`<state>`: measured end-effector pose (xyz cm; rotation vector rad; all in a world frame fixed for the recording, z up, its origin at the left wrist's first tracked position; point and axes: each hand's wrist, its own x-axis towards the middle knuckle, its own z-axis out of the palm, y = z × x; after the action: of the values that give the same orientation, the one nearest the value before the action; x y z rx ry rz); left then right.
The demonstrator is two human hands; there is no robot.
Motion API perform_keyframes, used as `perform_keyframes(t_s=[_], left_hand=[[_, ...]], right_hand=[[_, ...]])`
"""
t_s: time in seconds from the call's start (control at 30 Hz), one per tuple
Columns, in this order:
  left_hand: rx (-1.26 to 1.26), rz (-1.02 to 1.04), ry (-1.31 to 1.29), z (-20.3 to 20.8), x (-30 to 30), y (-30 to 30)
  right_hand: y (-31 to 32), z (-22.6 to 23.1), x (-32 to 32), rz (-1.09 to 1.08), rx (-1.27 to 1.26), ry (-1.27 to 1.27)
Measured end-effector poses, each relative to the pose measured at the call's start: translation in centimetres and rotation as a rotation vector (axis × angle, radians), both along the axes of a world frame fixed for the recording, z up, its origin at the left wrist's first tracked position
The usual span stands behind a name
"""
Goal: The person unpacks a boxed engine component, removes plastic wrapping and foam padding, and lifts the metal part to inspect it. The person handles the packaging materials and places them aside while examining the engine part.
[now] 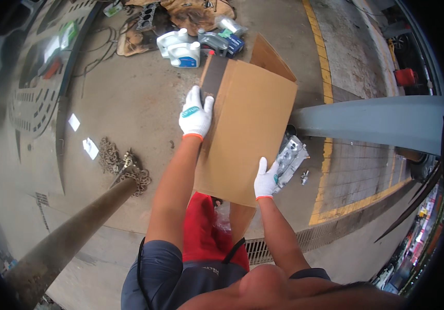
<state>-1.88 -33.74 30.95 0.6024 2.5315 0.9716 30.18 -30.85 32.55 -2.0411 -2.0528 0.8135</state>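
A brown cardboard box (250, 129) with a dark tape strip is tilted up in front of me, flaps sticking out at its top right and bottom. My left hand (196, 116), in a white knit glove, is closed on the box's left edge near the tape. At the lower right edge, my gloved right hand (267, 180) grips the cardboard, its thumb pointing up; some of its fingers are partly hidden. Just beyond that hand, a silver cast-metal engine part (290, 161) shows beside the box, partly covered by it.
White jugs (185, 51), a grey jug (213, 42) and a dark blue box (234, 44) stand ahead. An engine block (147, 16) lies on stained cardboard (196, 15). A grey lift arm (372, 121) reaches in from the right; a pole (77, 232) and rusty chains (138, 175) are left.
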Motion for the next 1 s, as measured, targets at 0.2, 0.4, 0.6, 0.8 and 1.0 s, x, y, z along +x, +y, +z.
perform_keyframes(t_s=[0.2,0.4,0.6,0.8,1.0], left_hand=[[0.038,-0.031,0.110,1.3,4.2,-2.1],[0.188,-0.412,0.025,0.5,-6.3,6.0],[0.269,-0.586,-0.384,-3.8,-14.4,12.9],[0.699,-0.345,-0.667,-3.8,-9.7,8.0],[0.568,-0.673,0.218,-4.0,-8.4,0.0]], right_hand=[[-4.1,-1.1,5.1,-0.047,0.057,-0.175],[-4.5,1.1,3.8,-0.055,0.061,-0.124],[-4.8,-2.5,4.9,-0.004,0.268,0.087],[-8.7,-1.2,7.3,-0.067,0.162,0.266],[-11.5,-2.3,11.3,-0.064,0.133,0.081]])
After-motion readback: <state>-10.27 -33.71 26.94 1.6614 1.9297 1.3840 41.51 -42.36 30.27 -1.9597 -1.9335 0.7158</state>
